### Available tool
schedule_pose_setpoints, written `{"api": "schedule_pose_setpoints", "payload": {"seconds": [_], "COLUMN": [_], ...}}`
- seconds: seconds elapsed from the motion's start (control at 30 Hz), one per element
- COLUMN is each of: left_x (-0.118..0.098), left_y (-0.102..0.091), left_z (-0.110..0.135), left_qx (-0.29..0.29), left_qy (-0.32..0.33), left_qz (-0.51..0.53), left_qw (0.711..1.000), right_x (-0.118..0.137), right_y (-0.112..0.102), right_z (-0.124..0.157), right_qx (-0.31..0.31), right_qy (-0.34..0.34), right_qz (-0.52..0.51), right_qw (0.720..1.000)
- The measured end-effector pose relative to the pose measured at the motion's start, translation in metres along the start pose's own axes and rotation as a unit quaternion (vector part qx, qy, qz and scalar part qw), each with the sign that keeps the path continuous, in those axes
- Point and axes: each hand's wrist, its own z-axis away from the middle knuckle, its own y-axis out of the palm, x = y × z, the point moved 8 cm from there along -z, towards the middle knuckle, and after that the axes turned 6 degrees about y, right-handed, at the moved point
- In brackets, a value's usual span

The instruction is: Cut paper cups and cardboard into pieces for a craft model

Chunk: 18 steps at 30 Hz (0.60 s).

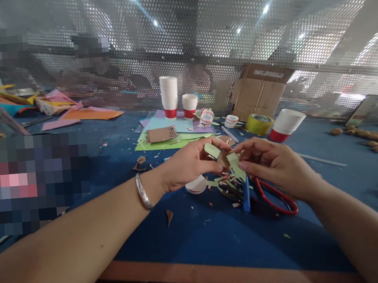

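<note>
My left hand [189, 163], with a silver bangle on its wrist, pinches a small brown cardboard piece [223, 160] that has a rounded pale green paper tab [212, 151] at its left. Between thumb and fingers, my right hand [272, 163] grips a pale green paper piece [236, 167] against the cardboard's right side. How the pieces join is hidden by the fingers. Below them lie paper scraps [223, 183], a blue stick-like tool [246, 196] and red-handled scissors [282, 208], partly covered by my right hand. A white cup bottom [196, 185] rests under my left hand.
Stacked paper cups [169, 95] stand behind coloured sheets bearing cardboard pieces [161, 135]. Yellow tape [258, 124], a tilted cup stack [287, 123] and a cardboard box [257, 92] are at right rear. A perforated metal screen [197, 36] rises behind. The table's front edge [186, 270] is near me.
</note>
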Motion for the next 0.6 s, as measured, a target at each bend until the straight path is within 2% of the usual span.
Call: {"api": "schedule_pose_setpoints", "payload": {"seconds": [0.2, 0.6], "left_x": [0.002, 0.001], "left_y": [0.001, 0.009], "left_z": [0.0, 0.003], "left_qx": [0.009, 0.042], "left_qy": [-0.009, -0.039], "left_qz": [-0.009, -0.023], "left_qw": [1.0, 0.998], "right_x": [-0.004, -0.006], "right_y": [0.005, 0.013], "right_z": [0.0, 0.003], "right_qx": [0.04, 0.078], "right_qy": [0.005, 0.011], "right_qz": [-0.01, 0.027], "right_qw": [0.999, 0.997]}}
